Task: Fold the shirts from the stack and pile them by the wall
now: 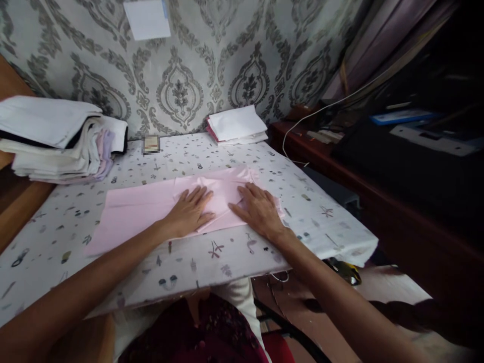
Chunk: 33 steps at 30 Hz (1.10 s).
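A pale pink cloth, partly folded over itself, lies long and flat across the middle of the table. On its centre my left hand presses palm down, fingers spread toward the far side. My right hand rests flat near the cloth's right end, with its thumb pointing left. Some wrinkles show between the two hands and along the right end. Neither hand grips the fabric.
The table has a white printed cover. At the far left sits a stack of folded garments; a smaller folded white pile lies at the back. A small box stands near the wall. A white cable hangs over the dark furniture on the right.
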Available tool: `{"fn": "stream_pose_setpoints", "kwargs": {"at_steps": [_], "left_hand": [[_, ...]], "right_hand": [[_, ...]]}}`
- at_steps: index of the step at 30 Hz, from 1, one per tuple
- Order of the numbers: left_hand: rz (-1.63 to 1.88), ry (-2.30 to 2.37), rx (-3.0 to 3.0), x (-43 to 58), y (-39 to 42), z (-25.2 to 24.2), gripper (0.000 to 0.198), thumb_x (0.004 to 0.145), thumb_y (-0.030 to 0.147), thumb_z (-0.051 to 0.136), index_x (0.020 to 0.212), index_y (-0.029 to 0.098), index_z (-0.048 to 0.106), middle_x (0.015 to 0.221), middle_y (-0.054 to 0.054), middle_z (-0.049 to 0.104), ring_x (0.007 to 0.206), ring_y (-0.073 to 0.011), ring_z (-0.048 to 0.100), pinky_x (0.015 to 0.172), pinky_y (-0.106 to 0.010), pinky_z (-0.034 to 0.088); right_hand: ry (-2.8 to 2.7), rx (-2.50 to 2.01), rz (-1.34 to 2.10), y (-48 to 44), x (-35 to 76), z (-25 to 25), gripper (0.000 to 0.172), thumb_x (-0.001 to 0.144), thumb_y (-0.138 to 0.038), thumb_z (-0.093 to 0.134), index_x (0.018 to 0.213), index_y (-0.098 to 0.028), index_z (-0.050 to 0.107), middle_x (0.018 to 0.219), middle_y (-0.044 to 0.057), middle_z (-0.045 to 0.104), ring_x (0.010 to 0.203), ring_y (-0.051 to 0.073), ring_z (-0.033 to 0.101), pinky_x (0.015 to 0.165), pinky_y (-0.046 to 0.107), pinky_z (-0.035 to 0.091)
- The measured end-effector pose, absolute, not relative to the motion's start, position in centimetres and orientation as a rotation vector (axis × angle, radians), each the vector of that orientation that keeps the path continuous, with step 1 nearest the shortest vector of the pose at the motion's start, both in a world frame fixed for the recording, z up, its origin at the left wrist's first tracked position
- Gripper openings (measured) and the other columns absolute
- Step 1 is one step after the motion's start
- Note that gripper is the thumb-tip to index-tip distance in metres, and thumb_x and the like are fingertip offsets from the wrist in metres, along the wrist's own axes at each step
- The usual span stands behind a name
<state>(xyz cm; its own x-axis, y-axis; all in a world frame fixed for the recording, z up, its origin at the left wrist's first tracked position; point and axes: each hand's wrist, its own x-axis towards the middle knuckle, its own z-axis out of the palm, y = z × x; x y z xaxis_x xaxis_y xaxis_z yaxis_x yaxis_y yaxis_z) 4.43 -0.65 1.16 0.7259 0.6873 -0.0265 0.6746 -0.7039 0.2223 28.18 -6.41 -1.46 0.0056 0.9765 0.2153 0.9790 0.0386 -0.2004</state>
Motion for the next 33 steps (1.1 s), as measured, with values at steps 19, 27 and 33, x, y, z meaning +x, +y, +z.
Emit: {"fn": "stream_pose_setpoints", "kwargs": {"at_steps": [19,27,33], "left_hand": [[0.092,1.151,2.746,2.7,-1.9,0.0,0.072,0.099,0.066,0.029,0.158,0.024,0.03,0.168,-0.011,0.017,0.155,-0.0334,0.006,0.122,-0.059,0.011],[0.142,1.154,2.736,0.7,-3.4,0.1,0.07,0.101,0.063,0.025,0.158,0.023,0.027,0.169,-0.01,0.013,0.156,-0.0277,0.006,0.124,-0.056,0.01],[0.119,1.307,2.646,-3.4,-5.7,-0.4,0.074,0.1,0.064,0.024,0.159,0.02,0.022,0.169,-0.013,0.011,0.156,-0.0288,0.003,0.123,-0.057,0.008]], "right_hand": [[-1.576,-1.917,-0.015,-9.8,39.8,-2.4,0.052,0.1,-0.046,0.031,0.133,-0.017,0.059,0.136,0.017,0.064,0.127,0.031,0.059,0.106,0.051,0.047],[-1.767,-1.743,-0.053,-9.7,35.7,-0.6,0.046,0.098,-0.043,0.041,0.127,-0.014,0.064,0.141,0.02,0.059,0.135,0.032,0.052,0.105,0.052,0.047],[-1.986,-1.519,-0.004,-8.1,30.2,-0.1,0.041,0.099,-0.038,0.043,0.126,-0.017,0.065,0.144,0.017,0.058,0.139,0.03,0.049,0.112,0.053,0.042]]}}
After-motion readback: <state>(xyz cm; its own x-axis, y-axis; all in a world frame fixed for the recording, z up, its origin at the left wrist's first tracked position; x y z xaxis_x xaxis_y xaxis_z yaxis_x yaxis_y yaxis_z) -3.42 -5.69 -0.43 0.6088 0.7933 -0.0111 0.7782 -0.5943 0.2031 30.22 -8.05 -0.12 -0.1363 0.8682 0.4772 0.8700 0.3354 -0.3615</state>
